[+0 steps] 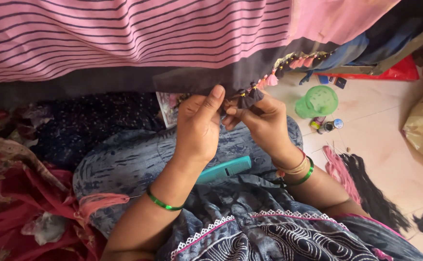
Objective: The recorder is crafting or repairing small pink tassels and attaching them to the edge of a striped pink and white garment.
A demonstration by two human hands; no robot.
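Head view looks down at both hands working the dark hem of a pink striped cloth (124,34), edged with little pink and dark tassels (271,79). Left hand (197,126) has a closed grip on the hem; right hand (263,123) pinches a dark tassel (250,96). A teal comb (226,169) lies on the lap.

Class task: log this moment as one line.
left hand: pinching cloth edge | right hand: on dark tassel | comb: on lap
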